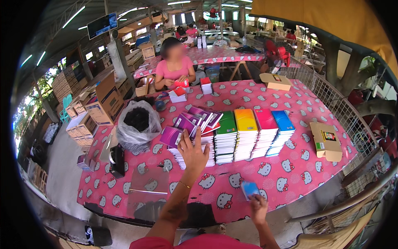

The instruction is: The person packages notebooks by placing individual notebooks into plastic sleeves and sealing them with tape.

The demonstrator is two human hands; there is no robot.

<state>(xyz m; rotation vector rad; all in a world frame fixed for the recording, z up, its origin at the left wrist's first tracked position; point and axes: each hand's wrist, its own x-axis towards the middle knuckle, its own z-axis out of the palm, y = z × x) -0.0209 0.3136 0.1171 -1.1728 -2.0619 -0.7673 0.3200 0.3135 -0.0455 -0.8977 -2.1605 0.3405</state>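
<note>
My left hand (193, 154) is stretched out over the near edge of the purple spiral notebooks (184, 123), fingers apart. Its fingertips overlap the notebooks; whether they press on them I cannot tell. The purple ones lie fanned and tilted on top of a stack. At the lower right, my right hand (259, 205) pinches a small blue notebook (250, 189) by its near edge, just above the table. Beside the purple pile stand tall stacks of green notebooks (226, 123), yellow notebooks (244, 120), pink notebooks (265, 119) and blue notebooks (283, 120).
A clear plastic bag (141, 137) with black contents stands left, near a black box-like object (117, 161). Flattened cartons lie at the right (325, 141) and far right (275, 81). Across the pink patterned tablecloth (290, 166), a person (174, 70) handles red notebooks.
</note>
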